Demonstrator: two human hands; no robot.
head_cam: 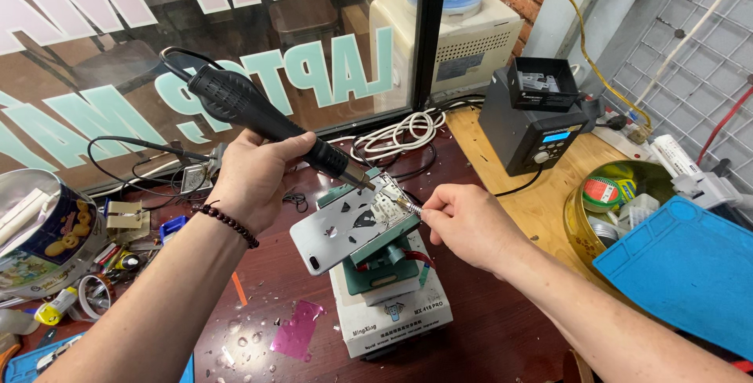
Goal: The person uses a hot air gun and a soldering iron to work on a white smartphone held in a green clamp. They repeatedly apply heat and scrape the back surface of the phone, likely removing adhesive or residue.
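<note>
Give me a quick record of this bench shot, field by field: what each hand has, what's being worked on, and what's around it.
Left hand: grips a black hot air gun, nozzle aimed down at the board
Right hand: holds thin tweezers, tips at the board
Workpiece: small circuit board clamped beside a silver phone back
Support: green holder on a white box
Wrist: dark bead bracelet on the left arm
Right side: blue mat, black station
Left side: round tin
Surface: dark red table
</note>
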